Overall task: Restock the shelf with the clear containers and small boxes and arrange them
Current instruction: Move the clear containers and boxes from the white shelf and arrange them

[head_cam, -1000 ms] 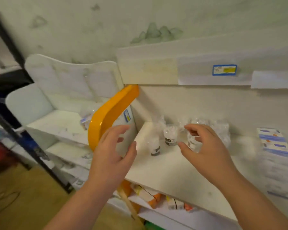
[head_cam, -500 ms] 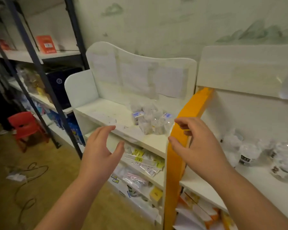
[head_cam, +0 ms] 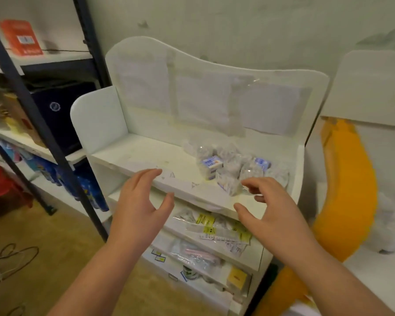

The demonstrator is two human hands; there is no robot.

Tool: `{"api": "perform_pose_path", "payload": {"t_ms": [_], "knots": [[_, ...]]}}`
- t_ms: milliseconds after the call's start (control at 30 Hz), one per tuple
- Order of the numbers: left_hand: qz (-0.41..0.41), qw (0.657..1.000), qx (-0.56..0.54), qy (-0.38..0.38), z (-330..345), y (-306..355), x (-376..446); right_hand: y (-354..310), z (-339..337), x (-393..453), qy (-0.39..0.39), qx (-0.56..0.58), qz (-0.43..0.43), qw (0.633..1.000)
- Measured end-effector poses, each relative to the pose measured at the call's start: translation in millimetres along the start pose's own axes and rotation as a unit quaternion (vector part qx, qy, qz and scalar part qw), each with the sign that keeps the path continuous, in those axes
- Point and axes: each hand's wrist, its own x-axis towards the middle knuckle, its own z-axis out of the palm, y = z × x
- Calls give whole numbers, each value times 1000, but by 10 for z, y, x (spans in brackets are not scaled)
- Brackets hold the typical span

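Reaching for the heap at the shelf's right end.
Left hand and right hand spread, empty, probably to gather clear containers and small boxes.

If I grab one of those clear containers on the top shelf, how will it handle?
The clear containers look like thin plastic, so probably light and easily dented. They sit jumbled against small boxes, so lifting one may shift its neighbours. The rounded ones might roll if nudged. Neither the right hand nor the left hand holds anything.
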Motion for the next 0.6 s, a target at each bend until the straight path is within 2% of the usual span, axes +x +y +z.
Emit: {"api": "perform_pose_path", "payload": {"t_ms": [367, 533, 600], "knots": [[1, 1000, 6, -26, 201, -562, 1075, 300, 702, 1168, 38, 32, 50, 997], [10, 999, 27, -34, 303, -820, 1583, 358, 1028, 1664, 22, 20, 68, 997], [40, 997, 53, -42, 401, -926, 1776, 390, 1124, 1774, 13, 21, 81, 996]]}}
